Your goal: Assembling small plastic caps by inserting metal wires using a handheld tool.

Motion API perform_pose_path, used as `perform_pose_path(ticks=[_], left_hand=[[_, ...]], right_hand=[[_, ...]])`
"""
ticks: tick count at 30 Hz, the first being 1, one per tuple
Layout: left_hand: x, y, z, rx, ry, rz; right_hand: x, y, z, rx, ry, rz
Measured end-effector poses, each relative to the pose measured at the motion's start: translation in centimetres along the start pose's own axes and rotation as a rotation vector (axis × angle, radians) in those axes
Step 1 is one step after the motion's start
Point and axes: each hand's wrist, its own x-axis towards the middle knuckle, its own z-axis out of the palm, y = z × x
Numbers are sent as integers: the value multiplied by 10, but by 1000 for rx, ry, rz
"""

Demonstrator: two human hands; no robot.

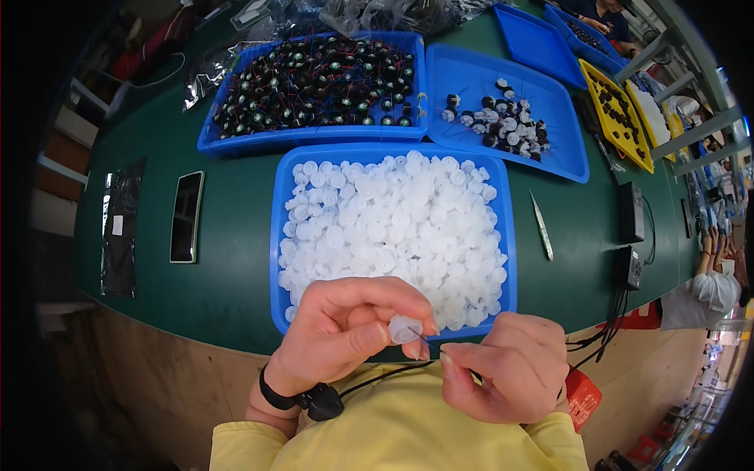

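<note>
Cap (402, 330), white plastic, one: sat in your left hand (334, 330) at the near edge of the blue tray (511, 275), thumb and forefinger closed on its sides. Wire (425, 340), thin and dark, one: ran from the cap toward your right hand (510, 365), whose thumb and forefinger met in a tight pinch, apparently on the wire's end. Step in hand, by judgement: working wire and cap together. Next move, by judgement: called for a steady left hold and a light, straight draw from the right. Pose: both hands low, just before your yellow shirt (393, 416); left fingers curled around past the cap; right knuckles upward, the other fingers folded in.
</note>
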Motion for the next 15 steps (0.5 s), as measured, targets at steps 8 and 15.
perform_pose_path(ticks=[8,15], left_hand=[[-1,2,1,-12,22,-14],[1,4,4,-24,66,-49]], right_hand=[[1,-1,1,-83,-11,-3],[3,0,-2,-112,-39,-8]])
